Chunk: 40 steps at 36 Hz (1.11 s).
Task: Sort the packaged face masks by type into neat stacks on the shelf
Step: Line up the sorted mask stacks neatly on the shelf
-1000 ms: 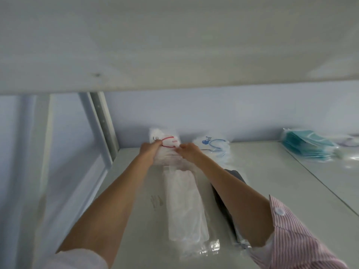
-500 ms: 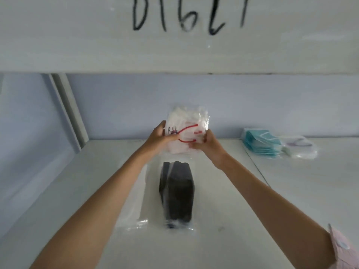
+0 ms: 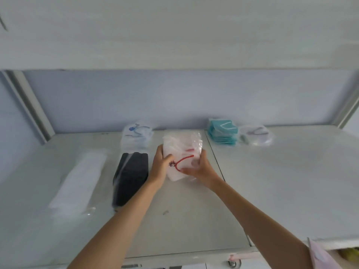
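A stack of packaged white masks with red ear loops [image 3: 181, 150] is held between both hands over the middle of the white shelf [image 3: 291, 181]. My left hand [image 3: 160, 166] grips its left side and my right hand [image 3: 200, 167] grips its right side. To the left lie a black mask pack [image 3: 131, 177] and a long white mask pack [image 3: 79, 181]. Behind the black pack is a stack of white masks with blue loops [image 3: 136, 136]. At the back right are a teal mask stack [image 3: 222, 132] and a clear-wrapped pack with purple loops [image 3: 255, 134].
An upper shelf board [image 3: 174, 32] hangs low overhead. Metal uprights stand at the back left [image 3: 31, 105] and back right [image 3: 349, 105]. A seam [image 3: 215, 162] splits the shelf surface just right of my hands. The shelf's front edge [image 3: 184, 257] is near me.
Both hands have carried the red-loop stack from the back left corner rightward and nearer, to the right of the black pack. The view has swung right, showing the white, black and blue-loop packs.
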Available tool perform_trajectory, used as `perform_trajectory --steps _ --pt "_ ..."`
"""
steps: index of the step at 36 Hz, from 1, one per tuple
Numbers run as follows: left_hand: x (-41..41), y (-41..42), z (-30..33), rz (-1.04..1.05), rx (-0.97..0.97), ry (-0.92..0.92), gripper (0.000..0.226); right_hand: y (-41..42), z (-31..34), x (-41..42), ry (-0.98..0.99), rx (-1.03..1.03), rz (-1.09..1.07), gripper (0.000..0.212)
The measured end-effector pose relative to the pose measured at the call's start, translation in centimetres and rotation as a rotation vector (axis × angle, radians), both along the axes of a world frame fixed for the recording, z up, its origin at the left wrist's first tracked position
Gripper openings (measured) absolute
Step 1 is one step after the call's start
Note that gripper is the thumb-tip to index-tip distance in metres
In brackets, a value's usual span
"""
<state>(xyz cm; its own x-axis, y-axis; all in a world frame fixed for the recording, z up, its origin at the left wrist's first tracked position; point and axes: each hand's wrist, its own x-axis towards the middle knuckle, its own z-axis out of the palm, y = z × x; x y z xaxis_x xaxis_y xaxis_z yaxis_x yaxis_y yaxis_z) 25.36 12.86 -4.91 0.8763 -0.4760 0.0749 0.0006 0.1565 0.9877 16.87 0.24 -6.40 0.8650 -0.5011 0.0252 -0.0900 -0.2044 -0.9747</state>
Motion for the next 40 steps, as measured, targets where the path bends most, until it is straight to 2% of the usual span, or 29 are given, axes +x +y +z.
perform_trajectory --steps 3,6,9,11,18,21,23,25,27,28,32,35,38,40 --pt "0.7 -0.3 0.2 0.006 -0.044 -0.076 0.035 -0.2 -0.1 0.4 -0.089 0.056 -0.055 0.062" --pt "1.0 -0.5 -0.6 -0.01 -0.027 -0.109 0.03 -0.2 -0.6 0.5 -0.078 0.065 -0.043 0.053" --pt "0.7 -0.9 -1.5 -0.013 -0.009 -0.119 0.035 -0.4 -1.2 0.6 -0.084 0.092 -0.052 0.048" --pt "0.4 -1.6 -1.0 -0.002 -0.016 -0.141 0.041 -0.8 -0.7 0.7 -0.148 0.148 -0.069 0.05" --pt "-1.3 -8.5 3.4 -0.047 0.059 -0.192 0.03 -8.0 3.1 -2.6 -0.242 0.18 -0.1 0.065" --pt "-2.8 -13.0 4.8 -0.101 0.123 -0.149 0.05 -12.8 4.0 -4.8 -0.227 0.229 -0.126 0.064" --pt "-4.5 -16.7 5.8 -0.151 0.168 -0.107 0.06 -16.8 4.5 -6.6 -0.2 0.241 -0.161 0.073" --pt "-6.1 -20.4 6.6 -0.235 0.194 -0.064 0.038 -20.8 5.0 -8.3 -0.181 0.254 -0.182 0.08" --pt "-7.6 -23.8 7.5 -0.336 0.223 -0.017 0.009 -24.6 5.8 -10.2 -0.172 0.279 -0.18 0.075" --pt "-8.2 -25.5 7.8 -0.387 0.236 0.005 0.004 -26.6 6.1 -11.1 -0.164 0.287 -0.177 0.069" --pt "-10.5 -31.7 8.1 -0.475 0.379 -0.026 0.034 -33.9 7.1 -14.2 -0.127 0.273 -0.134 0.051" --pt "-11.9 -36.1 7.7 -0.395 0.417 -0.03 0.05 -38.4 7.3 -15.0 -0.088 0.282 -0.109 0.057" --pt "-12.8 -40.0 7.1 -0.262 0.44 -0.014 0.065 -41.5 7.3 -15.2 0.034 0.247 -0.127 0.051" --pt "-13.1 -42.0 6.7 -0.178 0.509 -0.057 0.054 -43.1 7.0 -15.0 0.145 0.219 -0.198 0.041"
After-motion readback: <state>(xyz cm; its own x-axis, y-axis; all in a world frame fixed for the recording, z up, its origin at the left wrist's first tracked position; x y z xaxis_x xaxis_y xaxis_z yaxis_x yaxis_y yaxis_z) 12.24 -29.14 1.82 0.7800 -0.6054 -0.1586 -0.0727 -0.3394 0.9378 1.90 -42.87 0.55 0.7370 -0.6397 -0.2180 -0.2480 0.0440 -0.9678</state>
